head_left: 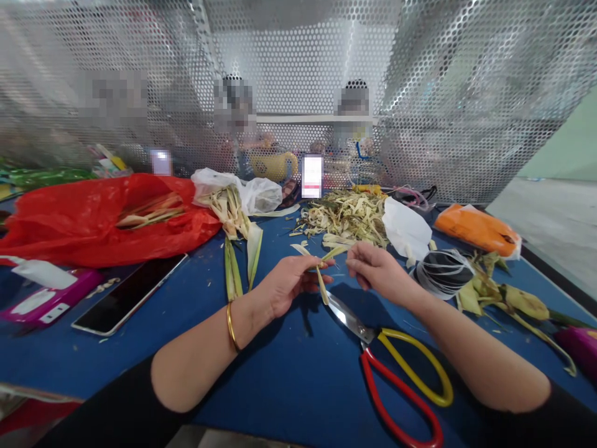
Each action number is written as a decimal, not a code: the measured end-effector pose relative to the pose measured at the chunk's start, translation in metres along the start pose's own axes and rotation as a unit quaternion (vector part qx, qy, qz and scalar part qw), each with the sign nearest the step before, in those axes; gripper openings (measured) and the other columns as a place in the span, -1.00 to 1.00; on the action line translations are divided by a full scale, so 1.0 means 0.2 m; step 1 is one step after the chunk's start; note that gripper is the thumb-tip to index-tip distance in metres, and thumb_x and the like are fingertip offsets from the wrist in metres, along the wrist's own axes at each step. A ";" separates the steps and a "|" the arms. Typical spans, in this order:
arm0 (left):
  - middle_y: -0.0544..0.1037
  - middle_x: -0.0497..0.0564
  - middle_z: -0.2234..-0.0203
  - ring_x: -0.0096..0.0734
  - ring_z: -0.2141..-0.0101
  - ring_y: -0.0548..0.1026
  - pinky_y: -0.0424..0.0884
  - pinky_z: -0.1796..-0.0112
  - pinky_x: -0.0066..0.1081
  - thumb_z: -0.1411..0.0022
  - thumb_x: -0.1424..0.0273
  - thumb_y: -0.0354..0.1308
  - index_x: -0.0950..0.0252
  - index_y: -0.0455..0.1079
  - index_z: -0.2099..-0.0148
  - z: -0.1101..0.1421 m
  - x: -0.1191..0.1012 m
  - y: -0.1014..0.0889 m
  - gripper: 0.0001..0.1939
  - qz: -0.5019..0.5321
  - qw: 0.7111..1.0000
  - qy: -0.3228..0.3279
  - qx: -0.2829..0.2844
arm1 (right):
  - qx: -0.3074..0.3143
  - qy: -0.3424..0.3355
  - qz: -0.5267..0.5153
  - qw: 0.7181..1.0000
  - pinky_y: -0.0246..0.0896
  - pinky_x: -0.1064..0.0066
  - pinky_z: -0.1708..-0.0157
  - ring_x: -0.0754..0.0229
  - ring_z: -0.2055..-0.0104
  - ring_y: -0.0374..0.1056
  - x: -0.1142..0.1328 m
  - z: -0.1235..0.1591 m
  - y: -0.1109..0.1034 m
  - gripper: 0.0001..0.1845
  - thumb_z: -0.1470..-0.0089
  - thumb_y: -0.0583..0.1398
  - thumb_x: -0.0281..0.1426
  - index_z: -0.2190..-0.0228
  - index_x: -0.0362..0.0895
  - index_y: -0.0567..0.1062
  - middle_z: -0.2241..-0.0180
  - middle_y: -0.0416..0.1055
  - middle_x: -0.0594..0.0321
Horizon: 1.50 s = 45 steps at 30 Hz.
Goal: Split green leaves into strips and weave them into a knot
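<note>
My left hand (296,280), with a gold bangle on its wrist, pinches pale green-yellow husk strips (323,286) that cross at the fingertips. Just to the right, my right hand (379,267) has its thumb and fingers pressed together; whatever sits between them is too small to make out. A small gap separates the two hands. Below them lie large scissors (361,330) with one red and one yellow handle, their blade tips by the hanging husk end. Longer green husk leaves (233,267) lie left of my left hand.
A heap of husk scraps (349,214) lies behind my hands. Around it are a red plastic bag (93,218), a phone (133,295), a white paper piece (407,227), a spool of pale string (443,274) and an orange packet (478,229). A perforated metal screen (303,62) stands behind.
</note>
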<state>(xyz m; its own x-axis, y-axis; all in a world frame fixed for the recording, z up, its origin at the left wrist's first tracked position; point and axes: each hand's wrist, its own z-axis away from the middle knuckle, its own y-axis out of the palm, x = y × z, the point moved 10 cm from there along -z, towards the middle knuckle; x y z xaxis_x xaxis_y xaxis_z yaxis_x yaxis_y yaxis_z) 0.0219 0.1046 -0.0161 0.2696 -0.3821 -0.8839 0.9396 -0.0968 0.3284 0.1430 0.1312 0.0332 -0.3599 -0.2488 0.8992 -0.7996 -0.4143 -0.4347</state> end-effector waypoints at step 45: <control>0.53 0.03 0.48 -0.44 0.49 0.52 0.44 0.41 -0.48 -0.11 0.44 0.13 0.39 0.44 0.37 0.04 0.08 0.12 -0.88 0.023 0.995 -0.061 0.076 | -0.007 -0.037 0.078 0.996 0.07 0.45 0.47 0.30 0.52 0.17 0.07 0.02 -0.01 -0.85 0.05 0.08 -0.48 0.53 -0.15 0.45 0.59 0.32 0.35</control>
<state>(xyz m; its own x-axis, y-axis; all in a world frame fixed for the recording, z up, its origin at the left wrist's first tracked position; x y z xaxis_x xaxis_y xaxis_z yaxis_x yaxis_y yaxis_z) 0.0469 0.0878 -0.0197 0.2757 -0.4971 -0.8227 0.8813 -0.2110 0.4228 0.1407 0.1250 0.0460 -0.4444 -0.3738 0.8141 -0.7429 -0.3539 -0.5681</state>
